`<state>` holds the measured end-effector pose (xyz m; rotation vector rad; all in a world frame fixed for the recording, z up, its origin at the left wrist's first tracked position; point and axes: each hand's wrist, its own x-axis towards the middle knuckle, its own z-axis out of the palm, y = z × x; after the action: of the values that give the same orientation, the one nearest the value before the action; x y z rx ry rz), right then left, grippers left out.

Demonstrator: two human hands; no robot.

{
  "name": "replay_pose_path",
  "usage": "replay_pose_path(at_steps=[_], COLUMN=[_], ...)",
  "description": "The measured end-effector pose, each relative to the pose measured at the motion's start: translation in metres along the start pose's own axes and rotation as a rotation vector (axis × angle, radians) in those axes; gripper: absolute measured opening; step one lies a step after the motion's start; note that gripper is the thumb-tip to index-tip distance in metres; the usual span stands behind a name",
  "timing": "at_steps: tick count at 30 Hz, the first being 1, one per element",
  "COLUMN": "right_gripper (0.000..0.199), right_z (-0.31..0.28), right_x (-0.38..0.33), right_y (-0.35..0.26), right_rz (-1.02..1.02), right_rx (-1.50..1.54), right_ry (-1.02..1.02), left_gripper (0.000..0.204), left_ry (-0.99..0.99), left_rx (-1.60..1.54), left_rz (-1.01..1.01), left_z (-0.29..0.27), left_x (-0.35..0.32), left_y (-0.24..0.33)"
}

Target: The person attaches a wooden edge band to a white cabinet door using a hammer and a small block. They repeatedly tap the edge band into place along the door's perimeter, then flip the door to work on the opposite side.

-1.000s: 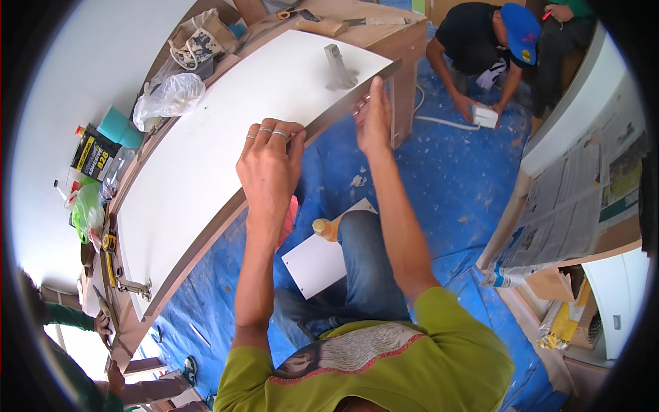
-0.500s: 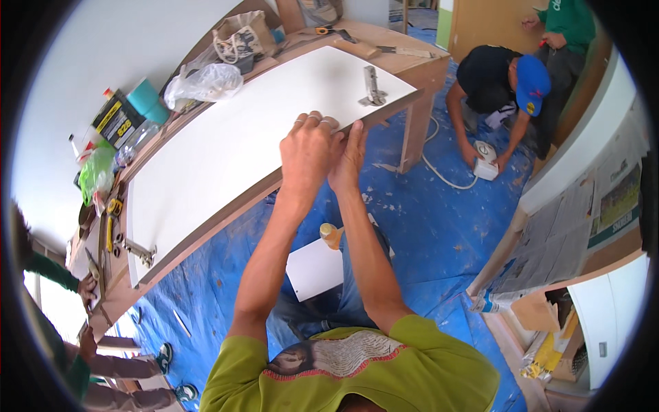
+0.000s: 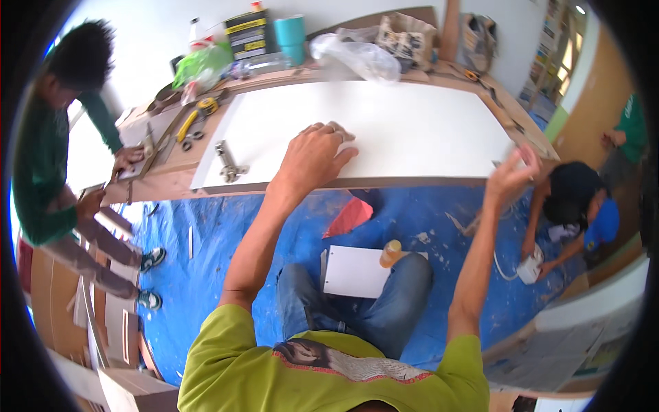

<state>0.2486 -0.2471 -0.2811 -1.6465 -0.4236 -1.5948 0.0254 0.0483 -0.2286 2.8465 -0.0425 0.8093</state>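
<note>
A long white panel [image 3: 405, 130] lies on a wooden bench, its near edge toward me. My left hand [image 3: 317, 154] rests over the panel near its front edge, fingers together and stretched out, thumb apart. At the panel's right front corner is my right hand [image 3: 509, 175], slightly blurred, its fingers loosely bent and apart. The small metal part at that corner is mostly hidden behind this hand. A metal hinge [image 3: 228, 165] stands on the panel's left end, away from both hands.
A tape measure [image 3: 198, 118], a teal tumbler [image 3: 290, 40] and a clear plastic bag [image 3: 357, 58] sit along the bench. Below lie white paper [image 3: 349, 272] and an orange-tinted bottle [image 3: 390, 253] on blue sheeting [image 3: 233, 275]. One person [image 3: 51, 158] stands left; another [image 3: 580, 199] crouches right with a white box.
My view has swung left. My hands, together at the panel's front edge before, have parted: the left is now farther left over the panel, the right at its right corner.
</note>
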Motion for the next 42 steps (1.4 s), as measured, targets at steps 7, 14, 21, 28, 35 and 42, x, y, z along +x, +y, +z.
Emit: replay_pose_path(at_steps=[7,14,21,28,35,42], right_gripper=[0.024,0.022,0.021,0.020,0.016,0.021], right_z=[0.016,0.025,0.041,0.042,0.043,0.047], right_x=[-0.018,-0.033,-0.059,-0.070,-0.069,-0.114], right_y=[-0.047,-0.115,-0.199,-0.208,-0.208,-0.305], right_rz=[-0.013,-0.125,-0.161,-0.098,-0.112,-0.285], right_rx=[0.193,0.268,0.462,0.681,0.558,0.806], right_ry=[-0.054,-0.122,-0.130,-0.104,-0.110,-0.287], left_gripper=[0.025,0.028,0.027,0.021,0.017,0.019], left_ry=[-0.039,-0.034,-0.024,0.149,0.850,0.889], left_rx=[0.049,0.008,0.030,-0.346,-0.125,0.229], left_rz=[0.179,0.032,0.024,0.169,-0.297,-0.577], left_z=[0.007,0.010,0.009,-0.039,-0.108,-0.121], left_x=[-0.008,-0.009,-0.009,-0.049,-0.153,-0.152], left_y=[-0.039,-0.030,-0.032,-0.033,-0.158,-0.287])
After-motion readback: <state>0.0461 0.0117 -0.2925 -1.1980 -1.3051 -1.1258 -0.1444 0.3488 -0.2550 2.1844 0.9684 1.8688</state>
